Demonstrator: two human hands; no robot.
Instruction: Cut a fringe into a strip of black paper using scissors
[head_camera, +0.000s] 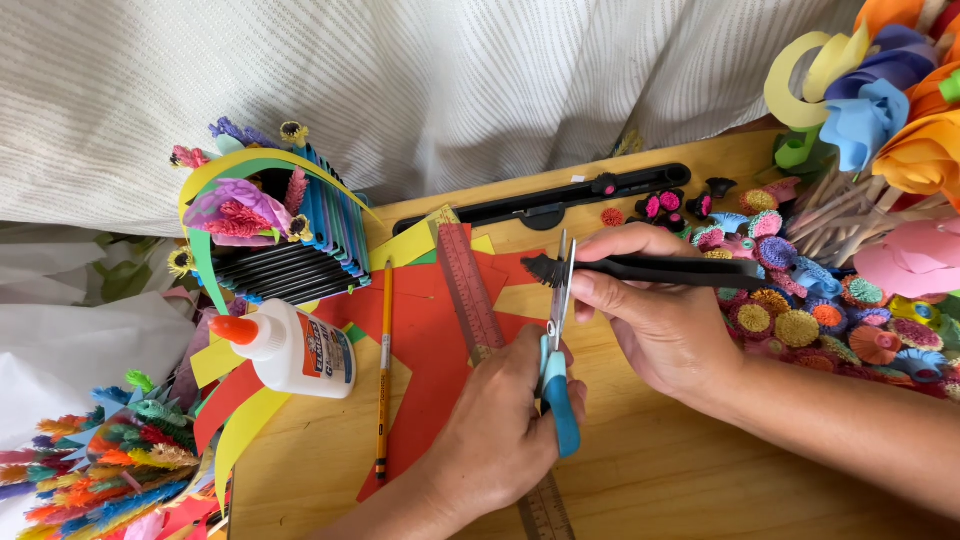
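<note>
Wooden tabletop (690, 480) crowded with paper flowers; thin, floppy black paper strip (660, 268) is pinched near its fringed end by right hand (655, 320), scissors (558, 345) gripped closed-fisted by left hand (495, 440)

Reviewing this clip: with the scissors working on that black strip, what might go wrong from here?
The scissors blades close near the right hand fingers pinching the black paper strip, so a nick seems possible. A cut too deep might sever the fringe. The left hand could nudge the ruler beneath.
</note>
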